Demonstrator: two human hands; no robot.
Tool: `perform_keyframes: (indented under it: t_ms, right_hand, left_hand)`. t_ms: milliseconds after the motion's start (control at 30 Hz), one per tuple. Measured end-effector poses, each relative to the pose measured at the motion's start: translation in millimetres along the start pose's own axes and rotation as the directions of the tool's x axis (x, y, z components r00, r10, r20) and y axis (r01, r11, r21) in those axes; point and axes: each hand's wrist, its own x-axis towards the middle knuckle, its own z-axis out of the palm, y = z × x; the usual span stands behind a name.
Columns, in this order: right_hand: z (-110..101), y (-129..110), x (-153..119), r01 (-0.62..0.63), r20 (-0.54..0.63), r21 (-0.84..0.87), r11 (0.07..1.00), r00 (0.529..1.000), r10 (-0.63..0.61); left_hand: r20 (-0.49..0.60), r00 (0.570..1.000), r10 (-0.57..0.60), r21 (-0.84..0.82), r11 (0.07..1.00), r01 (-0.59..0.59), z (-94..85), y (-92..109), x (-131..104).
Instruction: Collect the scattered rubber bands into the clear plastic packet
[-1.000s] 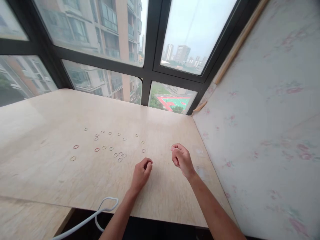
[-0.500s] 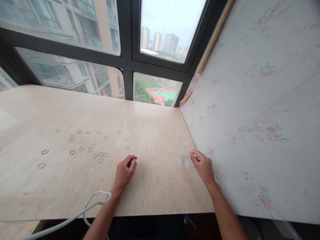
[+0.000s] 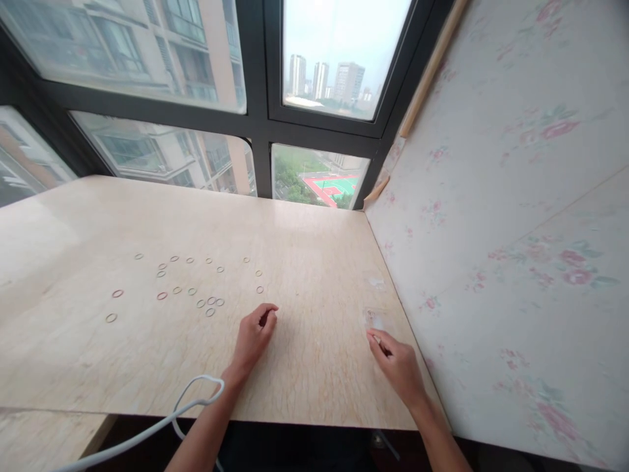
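My left hand (image 3: 257,333) rests on the stone-patterned counter with its fingers curled closed; whatever it may hold is hidden. Just beyond it lies a thin ring (image 3: 260,290). At the right, my right hand (image 3: 394,362) has thumb and forefinger pinched together at the near edge of a small clear plastic box (image 3: 378,321). I cannot make out anything between those fingertips. A small reddish shape shows in the box's far left part. Several thin rings lie scattered to the left, mostly pale or greenish, among them a red ring (image 3: 162,296) and another red ring (image 3: 118,294).
Beyond the box lies a small clear plastic piece (image 3: 377,282). A flowered wall (image 3: 491,262) bounds the counter (image 3: 314,373) at the right, and a dark window frame (image 3: 260,124) at the back. A white cable (image 3: 147,427) loops by my left forearm.
My right hand has come nearer to me, from the box's right side to its near edge. The view has turned slightly left. My left hand keeps its curled pose.
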Motion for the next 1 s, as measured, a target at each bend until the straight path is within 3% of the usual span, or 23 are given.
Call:
perform_keyframes:
  t_ms: [100, 233, 433, 567, 633, 733, 833, 1000]
  right_hand:
    - [15, 2, -21, 0.081, 0.071, 0.006, 0.997, 0.994, -0.081]
    - [21, 6, -29, 0.078, 0.063, -0.007, 0.997, 0.995, -0.077]
    - [20, 10, -27, 0.086, 0.049, -0.026, 0.996, 0.995, -0.085]
    - [22, 13, -28, 0.096, 0.041, -0.066, 0.993, 0.995, -0.094]
    - [23, 15, -28, 0.089, 0.044, -0.075, 0.993, 0.995, -0.086]
    - [24, 17, -27, 0.084, 0.053, -0.077, 0.993, 0.995, -0.080]
    - [24, 16, -26, 0.061, 0.051, -0.079, 0.995, 0.997, -0.057]
    - [26, 18, -26, -0.005, 0.059, -0.069, 0.998, 0.998, 0.009]
  left_hand:
    - [0.021, 1.000, -0.019, -0.019, 1.000, 0.019, -1.0, 1, 4]
    - [0.036, 0.994, -0.104, -0.080, 0.991, 0.107, -14.3, 1, 20]
    - [-0.161, 0.968, -0.193, -0.121, 0.977, 0.175, -72.3, -16, 61]
    - [-0.272, 0.946, -0.174, 0.164, 0.961, 0.224, -123.8, -38, 93]
    - [-0.233, 0.948, -0.218, 0.416, 0.859, 0.299, -147.8, -47, 109]
    - [-0.155, 0.947, -0.282, 0.573, 0.755, 0.319, -175.3, -56, 134]
    - [-0.078, 0.953, -0.294, 0.665, 0.697, 0.269, -189.6, -62, 153]
    - [0.026, 0.958, -0.285, 0.785, 0.600, 0.157, -193.4, -73, 170]
